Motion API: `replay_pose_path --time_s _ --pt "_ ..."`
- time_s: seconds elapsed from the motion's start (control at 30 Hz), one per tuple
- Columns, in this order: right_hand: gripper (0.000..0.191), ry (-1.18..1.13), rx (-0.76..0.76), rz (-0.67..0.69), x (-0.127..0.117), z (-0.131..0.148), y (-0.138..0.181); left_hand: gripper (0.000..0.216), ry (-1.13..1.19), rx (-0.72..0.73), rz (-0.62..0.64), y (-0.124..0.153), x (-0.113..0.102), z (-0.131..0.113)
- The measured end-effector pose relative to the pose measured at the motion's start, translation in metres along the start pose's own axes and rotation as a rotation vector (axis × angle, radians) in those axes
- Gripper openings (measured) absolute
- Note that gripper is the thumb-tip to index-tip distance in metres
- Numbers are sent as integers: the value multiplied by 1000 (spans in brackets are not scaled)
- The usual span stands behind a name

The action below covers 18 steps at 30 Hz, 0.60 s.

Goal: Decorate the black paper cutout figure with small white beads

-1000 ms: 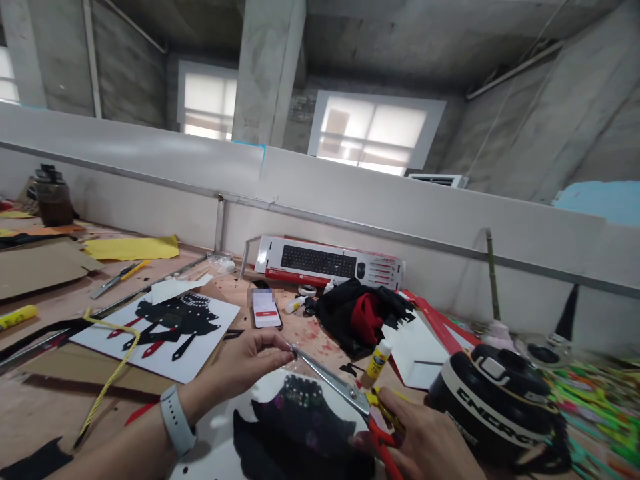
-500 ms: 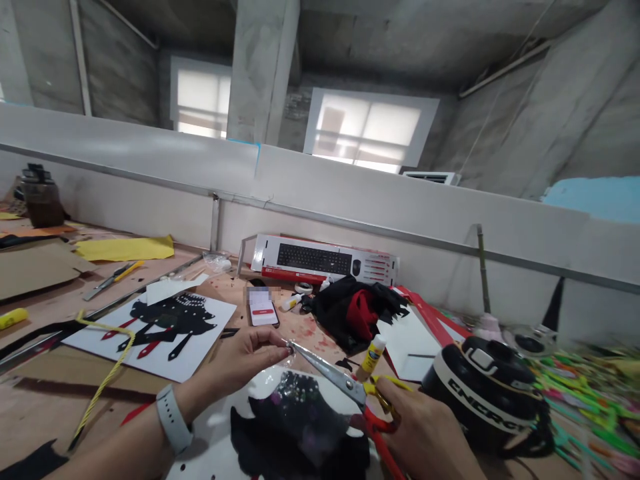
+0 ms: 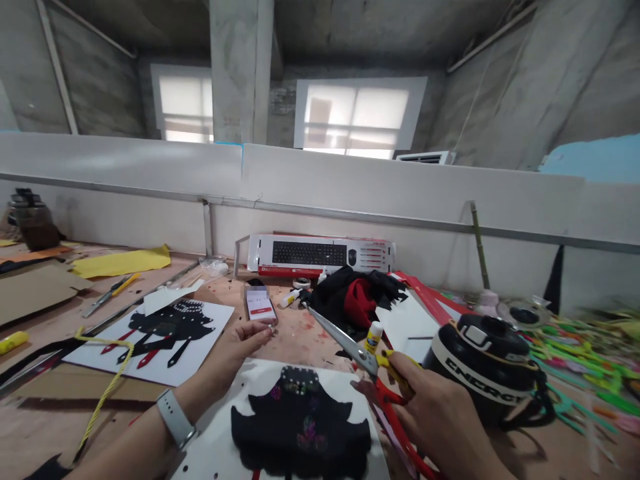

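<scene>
My right hand grips a pair of scissors with red and yellow handles. Their blades look closed and point up and left, away from my other hand. With thumb and fingertips pinched, my left hand holds a tiny whitish bead-like piece; its exact kind is too small to make out. Below both hands lies a white sheet bearing a black pagoda-shaped cutout with small white dots and shiny coloured spots. A phone lies just beyond my left fingertips.
A similar black-and-red paper piece lies at left, crossed by a yellow rope. Behind are a keyboard box and black and red cloth. A glue stick and a black jug stand right. A utility knife lies left.
The scissors have come away from the small piece in my left hand, moving right, and their blades look closed. A clear film seen over the pagoda cutout no longer shows there. The view has shifted slightly.
</scene>
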State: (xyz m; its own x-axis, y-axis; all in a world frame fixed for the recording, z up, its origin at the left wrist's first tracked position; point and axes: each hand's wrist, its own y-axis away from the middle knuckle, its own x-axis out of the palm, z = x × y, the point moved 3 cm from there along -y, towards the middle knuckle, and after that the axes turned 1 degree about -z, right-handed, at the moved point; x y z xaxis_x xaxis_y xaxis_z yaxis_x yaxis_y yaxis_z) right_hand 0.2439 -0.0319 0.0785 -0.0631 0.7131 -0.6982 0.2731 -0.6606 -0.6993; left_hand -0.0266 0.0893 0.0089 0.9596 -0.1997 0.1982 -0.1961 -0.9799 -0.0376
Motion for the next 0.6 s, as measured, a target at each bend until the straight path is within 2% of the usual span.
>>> replay_pose_path --time_s 0.1,0.2,0.43,0.6 --pt "50 10 -27 -17 0 4 0 43 35 -71 -130 -7 -9 13" --pt "42 -4 -18 16 3 5 2 51 50 -107 -191 -9 -12 21" --pt "29 18 12 114 17 3 11 45 -26 -220 -137 -1 3 30" --pt "32 23 -2 116 20 6 11 43 -162 -234 -151 -4 -5 18"
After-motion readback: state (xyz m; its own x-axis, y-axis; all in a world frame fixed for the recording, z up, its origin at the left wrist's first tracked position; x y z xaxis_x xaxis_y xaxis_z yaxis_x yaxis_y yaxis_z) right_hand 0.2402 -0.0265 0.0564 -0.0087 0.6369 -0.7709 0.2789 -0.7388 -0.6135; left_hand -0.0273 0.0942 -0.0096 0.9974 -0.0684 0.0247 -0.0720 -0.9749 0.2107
